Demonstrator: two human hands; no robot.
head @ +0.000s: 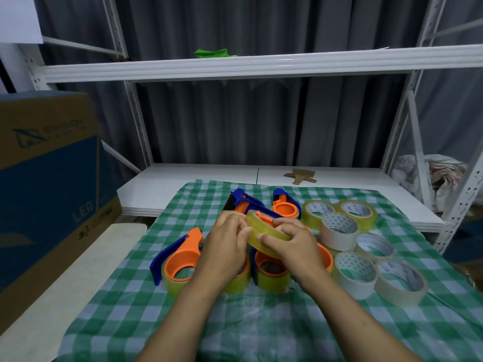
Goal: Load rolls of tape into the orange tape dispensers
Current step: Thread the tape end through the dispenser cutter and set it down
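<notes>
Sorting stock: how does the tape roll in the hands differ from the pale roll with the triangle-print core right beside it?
The held roll is yellowish and clear; the pale roll is whitish. The held roll is tilted, gripped by the left hand and right hand; the pale roll lies flat, untouched. Both are wide tape rolls.

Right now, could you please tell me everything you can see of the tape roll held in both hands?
The tape roll is a clear, yellowish, glossy ring, held tilted above the green checked cloth. The left hand pinches its left edge; the right hand curls over its near rim. The orange hub of a blue dispenser shows inside the ring; whether the roll is fully seated I cannot tell.
</notes>
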